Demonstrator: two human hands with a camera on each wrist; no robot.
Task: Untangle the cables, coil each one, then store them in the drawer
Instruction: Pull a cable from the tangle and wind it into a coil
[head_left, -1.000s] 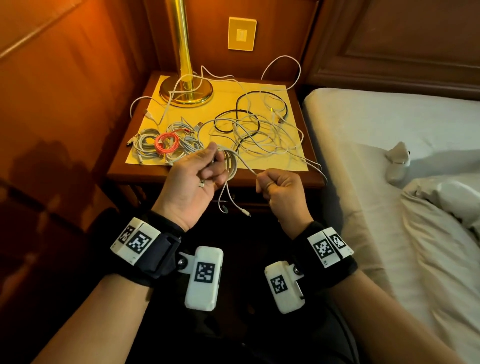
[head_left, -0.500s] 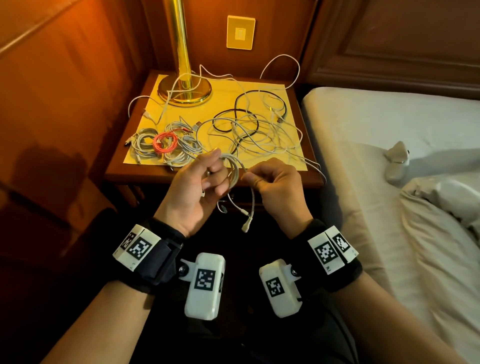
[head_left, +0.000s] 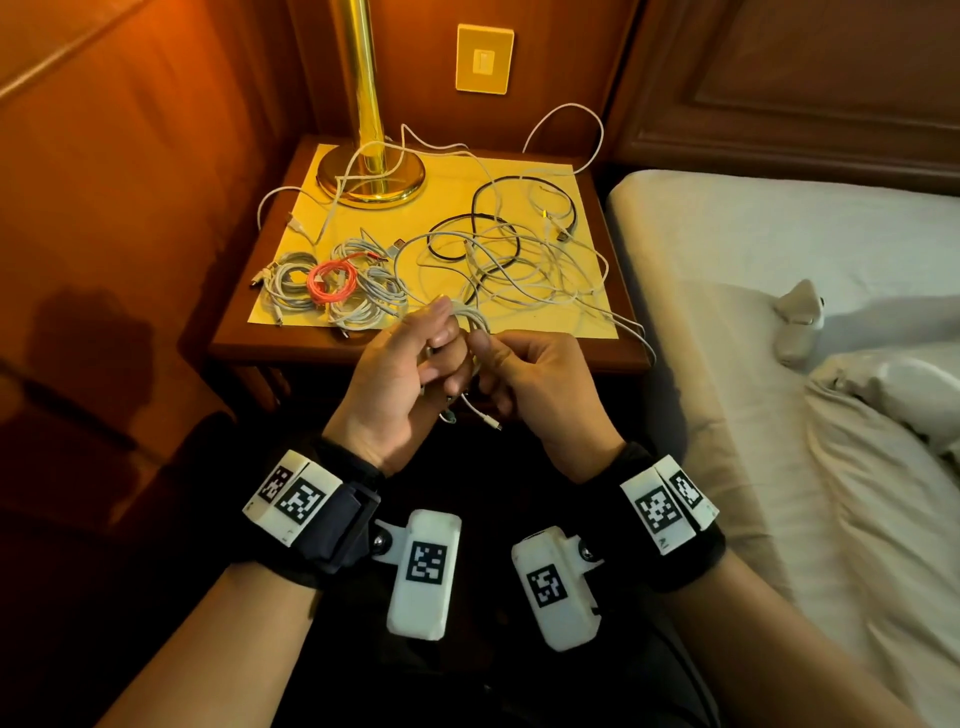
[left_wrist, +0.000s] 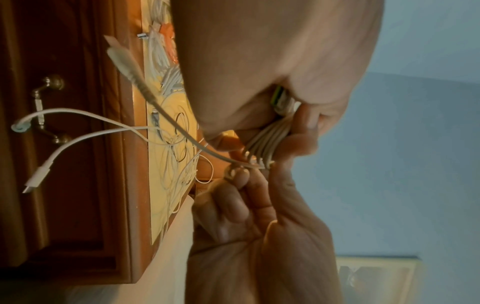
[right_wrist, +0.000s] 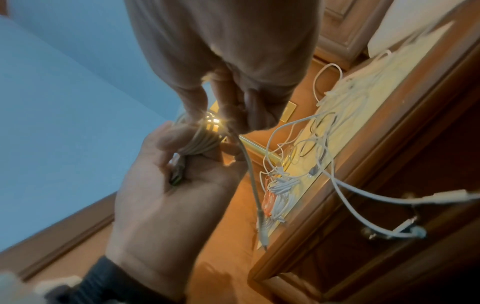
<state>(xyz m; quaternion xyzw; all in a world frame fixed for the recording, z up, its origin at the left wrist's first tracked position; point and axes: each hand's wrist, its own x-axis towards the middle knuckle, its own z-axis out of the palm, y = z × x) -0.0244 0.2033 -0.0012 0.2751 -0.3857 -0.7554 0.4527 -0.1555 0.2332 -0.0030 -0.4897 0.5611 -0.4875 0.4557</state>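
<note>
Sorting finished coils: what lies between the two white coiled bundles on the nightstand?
The orange coiled cable, overlapping both white coils; clear in the head view.

Wooden nightstand (head_left: 618, 358) has a yellow sheet (head_left: 452, 192) on top, holding a brass lamp (head_left: 371, 176), coiled cables (head_left: 332, 283) and a loose tangle (head_left: 519, 260).

The left hand (head_left: 395, 384) hides most of the white coil (head_left: 470, 322). The lamp (head_left: 370, 104) is cut off at twelve o'clock.
</note>
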